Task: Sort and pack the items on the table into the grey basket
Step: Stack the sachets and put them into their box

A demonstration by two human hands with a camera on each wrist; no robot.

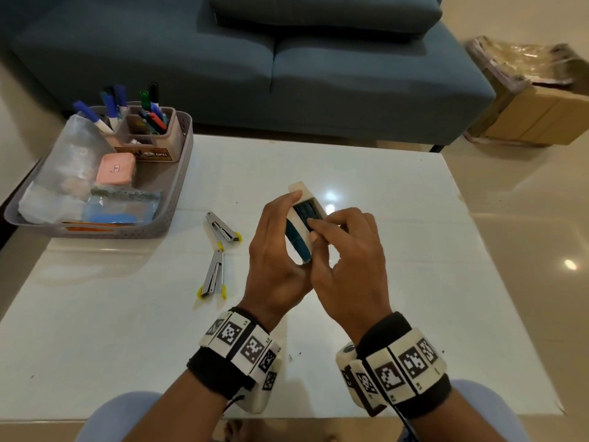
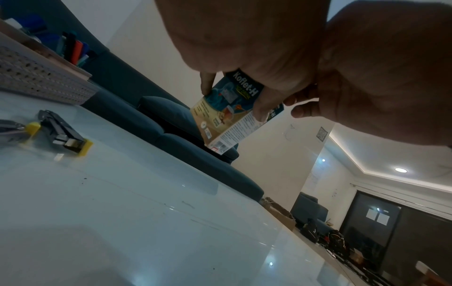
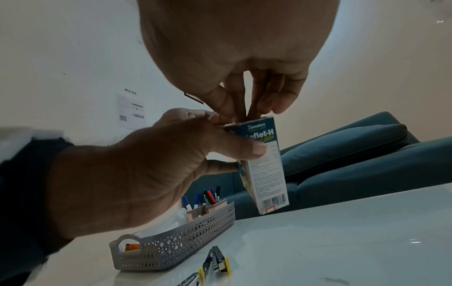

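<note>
The teal and cream cardboard box (image 1: 304, 218) printed "Koflet-H" is held above the white tabletop (image 1: 398, 237), its long axis slanting away from the person, open end up. The left hand (image 1: 274, 250) grips its sides; the right hand (image 1: 344, 250) pinches inside the opening. Two yellow-tipped metal staplers (image 1: 220, 250) lie left, the grey perforated basket (image 1: 178, 186) beyond at the tabletop's corner.

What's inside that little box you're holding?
The box, held by the left hand, is open on top, and dark teal packets show inside it. The right hand fingers cover part of the opening, so how many are inside and what lies deeper can't be seen.
</note>
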